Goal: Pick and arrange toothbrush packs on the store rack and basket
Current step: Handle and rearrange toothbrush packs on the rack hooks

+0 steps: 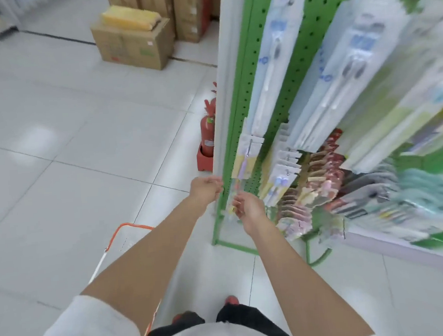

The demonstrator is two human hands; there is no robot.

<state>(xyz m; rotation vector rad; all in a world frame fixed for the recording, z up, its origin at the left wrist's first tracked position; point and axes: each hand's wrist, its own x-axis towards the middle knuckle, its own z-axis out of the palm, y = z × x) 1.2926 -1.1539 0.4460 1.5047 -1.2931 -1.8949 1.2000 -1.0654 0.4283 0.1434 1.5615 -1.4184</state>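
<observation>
A green pegboard rack (249,67) stands to the right, hung with toothbrush packs (270,66) in long rows. Both my hands reach to its lower left edge. My left hand (206,189) pinches the top of a clear toothbrush pack (233,201) beside the rack's white side post. My right hand (248,205) grips the same pack lower down, fingers curled round it. An orange-rimmed basket (130,229) stands on the floor under my left forearm, mostly hidden. The picture is blurred by motion.
A red fire extinguisher (208,131) stands on the floor just left of the rack. Cardboard boxes (134,44) are stacked farther back. Small packs (321,176) crowd the rack's lower hooks. White tiled floor lies to the left.
</observation>
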